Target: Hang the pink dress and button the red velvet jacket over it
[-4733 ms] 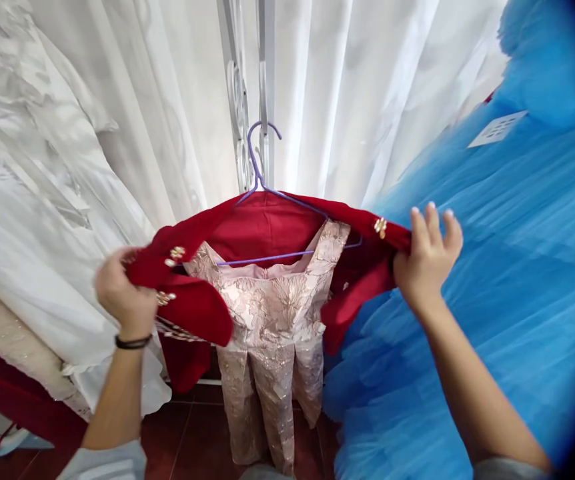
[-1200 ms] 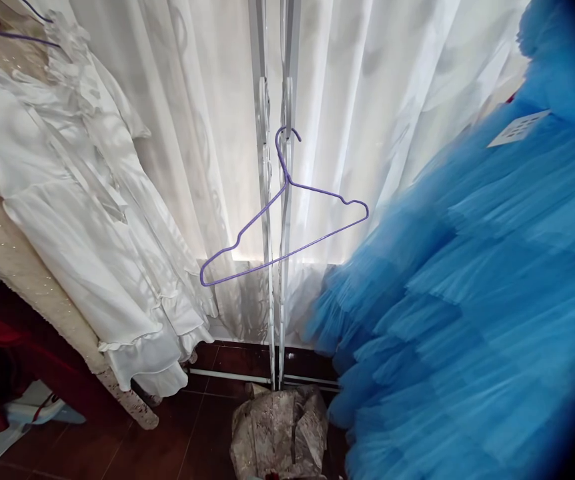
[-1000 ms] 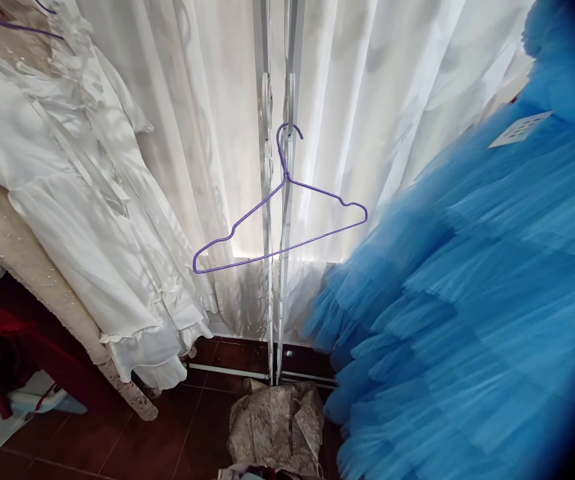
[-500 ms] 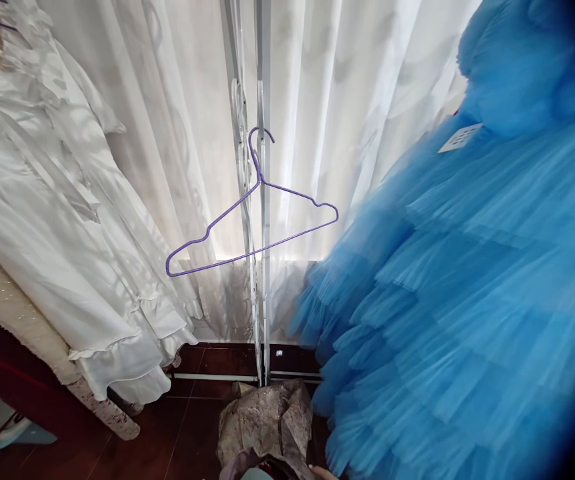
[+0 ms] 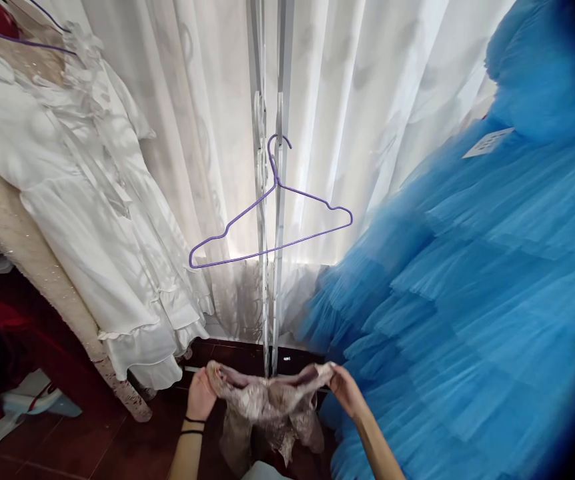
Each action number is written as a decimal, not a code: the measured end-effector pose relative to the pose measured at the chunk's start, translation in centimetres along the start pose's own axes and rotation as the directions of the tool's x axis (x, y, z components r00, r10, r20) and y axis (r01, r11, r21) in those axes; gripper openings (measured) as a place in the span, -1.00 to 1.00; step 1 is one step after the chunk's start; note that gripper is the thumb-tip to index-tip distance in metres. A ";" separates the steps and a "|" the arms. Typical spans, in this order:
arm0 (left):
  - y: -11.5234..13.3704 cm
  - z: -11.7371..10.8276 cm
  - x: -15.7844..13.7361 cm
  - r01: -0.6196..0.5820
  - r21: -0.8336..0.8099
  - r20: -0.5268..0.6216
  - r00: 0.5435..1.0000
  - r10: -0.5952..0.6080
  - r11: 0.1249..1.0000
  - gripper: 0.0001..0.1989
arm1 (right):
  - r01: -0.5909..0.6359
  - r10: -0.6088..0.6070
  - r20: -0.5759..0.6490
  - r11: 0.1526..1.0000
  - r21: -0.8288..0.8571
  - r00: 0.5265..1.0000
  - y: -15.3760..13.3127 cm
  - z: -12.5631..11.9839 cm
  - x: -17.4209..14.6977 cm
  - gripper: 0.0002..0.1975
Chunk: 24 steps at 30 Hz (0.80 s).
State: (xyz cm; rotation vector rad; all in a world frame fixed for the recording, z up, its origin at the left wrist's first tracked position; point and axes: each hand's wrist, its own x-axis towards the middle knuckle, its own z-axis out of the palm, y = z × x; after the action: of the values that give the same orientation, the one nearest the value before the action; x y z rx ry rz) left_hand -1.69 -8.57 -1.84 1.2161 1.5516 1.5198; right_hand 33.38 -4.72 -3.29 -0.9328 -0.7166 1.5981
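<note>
Low in the head view, a shiny brownish-pink dress is stretched between my two hands by its upper edge. My left hand, with two black bands at the wrist, grips its left top corner. The right top corner is pinched in my right hand. Folds of the fabric hang below, and its lower part runs out of sight. Above and beyond the dress, a bare purple hanger hangs by its hook in front of a white metal stand, apart from both hands.
A white ruffled dress hangs at the left, beside a sparkly beige garment. At the right, a large blue tulle dress bears a white tag. White curtains cover the back, above a dark red tiled floor.
Both my hands have come up into view, spreading the brownish-pink dress by its top edge; before, it was bunched at the bottom. The camera has shifted, so the hanger appears further right.
</note>
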 end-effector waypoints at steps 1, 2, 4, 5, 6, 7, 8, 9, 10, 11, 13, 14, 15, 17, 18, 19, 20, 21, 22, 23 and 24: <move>0.6 -1.1 1.4 0.051 -0.176 0.033 0.998 -0.046 0.983 -0.81 | 0.020 -0.021 0.021 0.999 0.045 1.000 -1.6 0.5 1.0 -0.80; 1.6 -2.2 2.8 0.106 -0.359 0.078 0.993 -0.083 0.927 -0.87 | 0.039 -0.044 0.060 0.995 0.088 0.997 -3.3 1.2 1.6 -0.82; 4.7 -4.4 5.2 0.180 -0.653 0.155 0.983 -0.102 0.736 -0.81 | 0.064 -0.084 0.148 0.989 0.134 0.985 -6.8 3.2 1.9 -0.77; 6.6 -5.3 6.1 0.138 -0.690 0.129 0.989 -0.067 0.711 -0.78 | 0.080 -0.101 0.171 0.989 0.127 0.980 -8.6 4.4 1.7 -0.75; 8.6 -6.2 6.8 0.063 -0.689 0.067 0.997 -0.023 0.722 -0.76 | 0.102 -0.117 0.170 0.990 0.095 0.979 -10.4 5.6 1.5 -0.73; 10.6 -6.9 7.4 -0.021 -0.669 -0.002 1.000 0.026 0.743 -0.77 | 0.139 -0.145 0.149 0.989 0.052 0.978 -12.0 6.9 1.3 -0.74; 12.5 -7.3 7.8 -0.096 -0.635 -0.061 0.995 0.074 0.766 -0.76 | 0.193 -0.193 0.120 0.981 0.016 0.974 -13.4 8.2 1.0 -0.74; 14.3 -7.6 8.2 -0.166 -0.587 -0.111 0.986 0.124 0.792 -0.75 | 0.259 -0.258 0.089 0.966 -0.006 0.962 -14.6 9.5 0.9 -0.74; 15.9 -7.7 8.6 -0.235 -0.533 -0.156 0.971 0.178 0.813 -0.74 | 0.335 -0.333 0.058 0.942 -0.015 0.941 -15.4 10.8 0.7 -0.71; 17.3 -7.6 8.9 -0.298 -0.475 -0.191 0.953 0.234 0.828 -0.71 | 0.405 -0.405 0.028 0.914 -0.014 0.914 -15.9 12.1 0.5 -0.67; 19.4 -7.0 9.6 -0.420 -0.376 -0.271 0.902 0.335 0.826 -0.66 | 0.493 -0.493 -0.021 0.870 -0.004 0.870 -16.0 14.3 0.2 -0.59; 20.2 -6.7 9.9 -0.470 -0.345 -0.316 0.873 0.371 0.812 -0.64 | 0.506 -0.506 -0.037 0.863 -0.002 0.862 -15.8 15.2 -0.1 -0.57; 20.8 -6.4 10.2 -0.509 -0.331 -0.359 0.847 0.393 0.795 -0.62 | 0.505 -0.505 -0.048 0.863 -0.005 0.862 -15.4 15.9 -0.3 -0.56; 22.0 -5.9 10.8 -0.548 -0.338 -0.405 0.819 0.407 0.765 -0.62 | 0.501 -0.502 -0.053 0.865 -0.026 0.863 -14.7 16.6 -0.7 -0.54; 22.6 -5.8 11.0 -0.554 -0.349 -0.400 0.817 0.415 0.756 -0.62 | 0.503 -0.505 -0.045 0.863 -0.048 0.862 -14.5 16.8 -0.8 -0.53; 23.3 -5.7 11.1 -0.555 -0.356 -0.378 0.821 0.427 0.752 -0.62 | 0.504 -0.507 -0.025 0.861 -0.074 0.862 -14.5 16.8 -0.9 -0.54; 24.1 -5.6 11.2 -0.554 -0.356 -0.341 0.827 0.447 0.753 -0.61 | 0.500 -0.502 0.000 0.861 -0.095 0.865 -14.7 16.7 -1.0 -0.55; 25.0 -5.4 11.3 -0.549 -0.347 -0.285 0.834 0.472 0.761 -0.60 | 0.491 -0.492 0.023 0.864 -0.110 0.870 -15.0 16.6 -1.0 -0.57; 25.9 -5.2 11.3 -0.539 -0.330 -0.215 0.842 0.495 0.775 -0.56 | 0.479 -0.478 0.039 0.870 -0.115 0.878 -15.4 16.6 -0.9 -0.59; 26.9 -4.8 11.3 -0.526 -0.307 -0.136 0.849 0.510 0.793 -0.52 | 0.463 -0.461 0.044 0.879 -0.111 0.886 -15.9 16.5 -0.9 -0.60; 27.9 -4.4 11.3 -0.511 -0.282 -0.058 0.854 0.517 0.812 -0.46 | 0.450 -0.449 0.042 0.887 -0.102 0.893 -16.4 16.4 -0.7 -0.59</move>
State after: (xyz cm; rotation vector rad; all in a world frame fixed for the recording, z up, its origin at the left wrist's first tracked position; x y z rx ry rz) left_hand -4.96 -2.58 27.77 1.5459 0.9665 1.9822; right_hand 27.48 -1.48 18.93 -0.7601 -0.9627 1.1643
